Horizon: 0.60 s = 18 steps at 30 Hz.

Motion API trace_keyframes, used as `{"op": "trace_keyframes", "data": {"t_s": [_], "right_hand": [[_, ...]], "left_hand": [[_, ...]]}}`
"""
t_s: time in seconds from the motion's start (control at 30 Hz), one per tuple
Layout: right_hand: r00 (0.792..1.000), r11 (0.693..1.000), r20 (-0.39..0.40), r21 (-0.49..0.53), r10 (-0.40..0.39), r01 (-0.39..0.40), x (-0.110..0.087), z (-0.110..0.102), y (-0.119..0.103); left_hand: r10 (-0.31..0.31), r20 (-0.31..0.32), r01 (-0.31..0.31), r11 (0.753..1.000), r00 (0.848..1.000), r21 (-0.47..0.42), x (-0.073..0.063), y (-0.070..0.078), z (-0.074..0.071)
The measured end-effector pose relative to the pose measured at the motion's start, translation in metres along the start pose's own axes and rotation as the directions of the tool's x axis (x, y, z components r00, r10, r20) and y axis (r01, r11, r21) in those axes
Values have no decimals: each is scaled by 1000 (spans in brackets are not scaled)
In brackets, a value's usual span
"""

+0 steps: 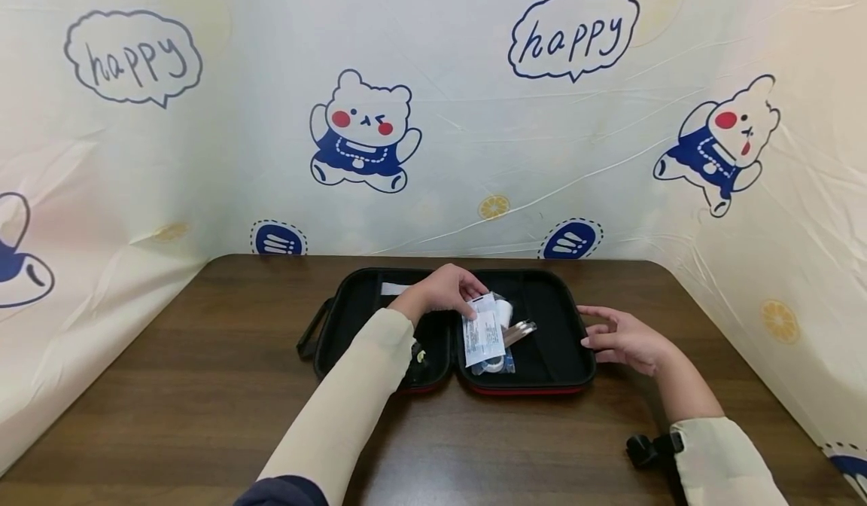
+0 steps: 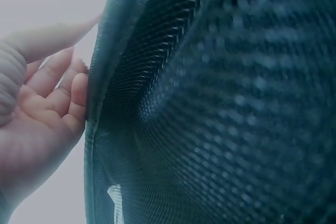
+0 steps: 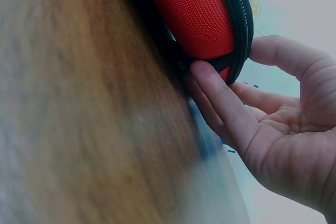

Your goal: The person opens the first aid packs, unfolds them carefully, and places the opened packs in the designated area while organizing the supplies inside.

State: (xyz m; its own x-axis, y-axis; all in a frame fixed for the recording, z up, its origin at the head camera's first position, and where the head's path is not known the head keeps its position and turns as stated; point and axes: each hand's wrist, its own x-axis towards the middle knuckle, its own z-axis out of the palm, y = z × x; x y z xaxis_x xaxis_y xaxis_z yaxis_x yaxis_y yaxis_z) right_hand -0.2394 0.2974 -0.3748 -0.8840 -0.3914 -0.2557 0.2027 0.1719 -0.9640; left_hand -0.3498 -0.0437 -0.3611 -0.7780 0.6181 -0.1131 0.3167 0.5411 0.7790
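On the table lies an opened zip case with black lining and a red outer shell. My left hand reaches over its middle. The thumb and fingers pinch the top of a small white printed packet, partly hidden by the hand. Black mesh fills most of the left wrist view and hides some left fingertips. My right hand grips the right side of the case, with fingers on the zipped rim and under the red shell. Beside the packet are a shiny metal item and a white item.
A black strap sticks out from the case's left side. A small pale item lies in the left half, near a white label. The brown wooden table is bordered by a printed cloth backdrop.
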Motion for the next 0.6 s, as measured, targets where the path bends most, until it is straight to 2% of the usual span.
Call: {"op": "trace_keyframes", "data": {"t_s": [0.23, 0.37, 0.6], "right_hand": [[1000, 1000, 0, -3, 0, 0, 0, 0, 1], [1000, 1000, 0, -9, 0, 0, 1, -1, 1], [1000, 1000, 0, -7, 2, -2, 1, -1, 2]], "left_hand": [[7, -63, -14, 993, 998, -113, -6, 1, -6], [16, -64, -25, 990, 998, -140, -11, 0, -11], [-34, -56, 21, 973, 998, -228, -21, 0, -21]]}}
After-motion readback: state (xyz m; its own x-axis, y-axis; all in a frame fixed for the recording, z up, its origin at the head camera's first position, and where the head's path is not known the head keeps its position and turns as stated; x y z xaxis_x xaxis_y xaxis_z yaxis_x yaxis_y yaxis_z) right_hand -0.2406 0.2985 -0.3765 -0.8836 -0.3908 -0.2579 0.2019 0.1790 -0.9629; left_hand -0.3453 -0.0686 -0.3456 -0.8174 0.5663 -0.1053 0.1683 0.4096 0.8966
